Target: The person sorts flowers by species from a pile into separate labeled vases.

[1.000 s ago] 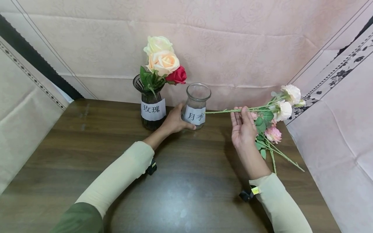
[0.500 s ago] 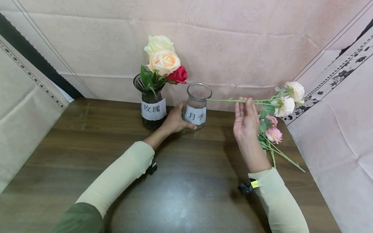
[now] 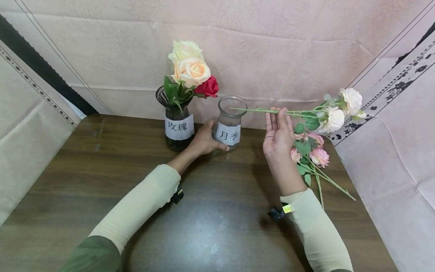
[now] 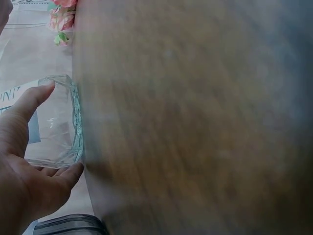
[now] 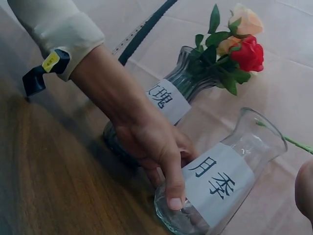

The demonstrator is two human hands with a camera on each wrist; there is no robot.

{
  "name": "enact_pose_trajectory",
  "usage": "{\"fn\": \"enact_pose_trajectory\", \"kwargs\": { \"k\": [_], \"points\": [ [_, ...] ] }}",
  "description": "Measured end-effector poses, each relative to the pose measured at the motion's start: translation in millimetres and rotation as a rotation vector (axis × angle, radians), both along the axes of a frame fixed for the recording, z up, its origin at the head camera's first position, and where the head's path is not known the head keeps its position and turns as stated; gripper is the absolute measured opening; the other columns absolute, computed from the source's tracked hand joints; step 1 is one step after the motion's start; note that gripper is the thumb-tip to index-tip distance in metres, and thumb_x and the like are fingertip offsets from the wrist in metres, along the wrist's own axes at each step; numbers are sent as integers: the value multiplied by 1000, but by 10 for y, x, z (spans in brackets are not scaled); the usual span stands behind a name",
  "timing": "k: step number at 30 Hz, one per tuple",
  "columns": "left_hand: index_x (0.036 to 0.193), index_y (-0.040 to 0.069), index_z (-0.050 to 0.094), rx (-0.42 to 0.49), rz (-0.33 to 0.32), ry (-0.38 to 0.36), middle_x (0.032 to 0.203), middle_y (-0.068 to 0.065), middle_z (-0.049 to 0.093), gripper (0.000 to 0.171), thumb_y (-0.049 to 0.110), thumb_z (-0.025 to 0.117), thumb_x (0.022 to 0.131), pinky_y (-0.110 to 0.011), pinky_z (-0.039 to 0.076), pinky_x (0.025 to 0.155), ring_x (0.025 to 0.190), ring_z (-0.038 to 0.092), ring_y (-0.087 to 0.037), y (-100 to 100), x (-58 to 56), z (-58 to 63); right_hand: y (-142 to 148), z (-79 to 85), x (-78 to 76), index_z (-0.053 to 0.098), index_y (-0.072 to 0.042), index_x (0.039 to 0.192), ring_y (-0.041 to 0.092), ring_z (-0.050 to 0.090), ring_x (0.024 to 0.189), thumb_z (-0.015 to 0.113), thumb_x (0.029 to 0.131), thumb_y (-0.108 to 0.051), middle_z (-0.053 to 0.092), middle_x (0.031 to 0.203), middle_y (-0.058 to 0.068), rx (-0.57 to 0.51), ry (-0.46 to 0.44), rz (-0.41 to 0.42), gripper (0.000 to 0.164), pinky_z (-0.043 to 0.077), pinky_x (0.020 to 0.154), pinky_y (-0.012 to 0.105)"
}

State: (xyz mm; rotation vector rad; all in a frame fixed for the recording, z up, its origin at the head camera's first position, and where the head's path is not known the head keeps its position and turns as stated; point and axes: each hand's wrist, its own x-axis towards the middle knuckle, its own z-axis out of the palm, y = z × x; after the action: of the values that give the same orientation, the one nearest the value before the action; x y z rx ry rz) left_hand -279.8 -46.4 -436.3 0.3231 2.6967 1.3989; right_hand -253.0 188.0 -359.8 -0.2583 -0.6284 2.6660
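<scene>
My left hand (image 3: pixel 206 140) grips the lower part of a clear glass vase (image 3: pixel 228 134) with a paper label, its thumb across the front. That thumb also shows on the glass (image 4: pixel 54 122) in the left wrist view. My right hand (image 3: pixel 279 138), palm up, pinches a long green stem of white flowers (image 3: pixel 333 120) between thumb and fingers. The stem lies nearly level, blooms to the right, its cut end overlapping the vase's rim. In the right wrist view the green stem (image 5: pixel 296 143) reaches across the vase's mouth, its tip just inside the rim.
Left of the clear vase stands a dark glass vase (image 3: pixel 178 128) with a label, holding cream, peach and red roses (image 3: pixel 192 73). Pink flowers (image 3: pixel 319 156) with green stems lie on the wooden table (image 3: pixel 204 226) by my right forearm. Pale cloth (image 3: pixel 272 49) hangs behind.
The right hand has risen and then shifted left with the white flowers, bringing the stem's end from beside the label up over the vase's rim. The left hand keeps its place on the vase.
</scene>
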Motion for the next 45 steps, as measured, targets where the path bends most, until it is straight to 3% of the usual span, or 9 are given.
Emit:
{"fn": "enact_pose_trajectory", "kwargs": {
  "k": [12, 21, 28, 36, 39, 43, 45],
  "points": [
    [171, 6, 38, 2, 5, 4, 170, -21, 52, 117, 31, 105, 79, -56, 41, 133, 159, 49, -40, 0, 9, 4, -289, 39, -25, 62, 9, 154, 22, 82, 100, 74, 107, -9, 83, 100, 7, 200, 49, -83, 51, 67, 100, 36],
    [170, 6, 39, 7, -5, 14, 169, -21, 52, 114, 30, 105, 80, -57, 43, 132, 158, 50, -40, -14, 19, -8, -291, -4, -67, 66, 11, 148, 26, 83, 102, 75, 108, -8, 84, 109, 15, 295, 91, -119, 45, 66, 103, 39],
    [165, 6, 43, 12, -10, 28, 165, -21, 55, 108, 29, 105, 79, -57, 44, 130, 155, 53, -39, -14, -4, -21, -329, 13, -89, 65, 15, 146, 25, 82, 101, 72, 110, -6, 84, 98, 5, 369, 129, -162, 43, 68, 99, 36],
    [164, 6, 44, 36, -11, 17, 164, -20, 56, 108, 28, 106, 78, -57, 43, 131, 155, 53, -39, -24, -1, -25, -486, 22, -97, 67, 19, 139, 21, 81, 95, 73, 109, -4, 82, 98, 5, 417, 148, -195, 39, 68, 93, 32],
    [163, 5, 44, 37, -9, 15, 163, -21, 57, 107, 27, 105, 77, -57, 43, 131, 154, 54, -39, -18, -12, -31, -548, 19, -115, 73, 14, 130, 19, 81, 93, 74, 108, -3, 82, 97, 4, 400, 144, -204, 28, 68, 92, 30],
    [165, 5, 45, 32, -5, 20, 164, -19, 57, 109, 28, 105, 77, -56, 43, 131, 154, 54, -37, -12, -28, -38, -614, 17, -137, 81, -2, 110, 16, 81, 92, 75, 107, -3, 83, 99, 5, 387, 125, -212, 7, 67, 94, 31],
    [167, 6, 43, 39, -11, 25, 165, -19, 57, 111, 27, 105, 77, -56, 42, 132, 155, 53, -37, -5, -30, -34, -635, 12, -149, 82, -8, 103, 15, 81, 94, 76, 106, -3, 83, 102, 7, 389, 109, -227, 8, 66, 97, 33]
  ]
}}
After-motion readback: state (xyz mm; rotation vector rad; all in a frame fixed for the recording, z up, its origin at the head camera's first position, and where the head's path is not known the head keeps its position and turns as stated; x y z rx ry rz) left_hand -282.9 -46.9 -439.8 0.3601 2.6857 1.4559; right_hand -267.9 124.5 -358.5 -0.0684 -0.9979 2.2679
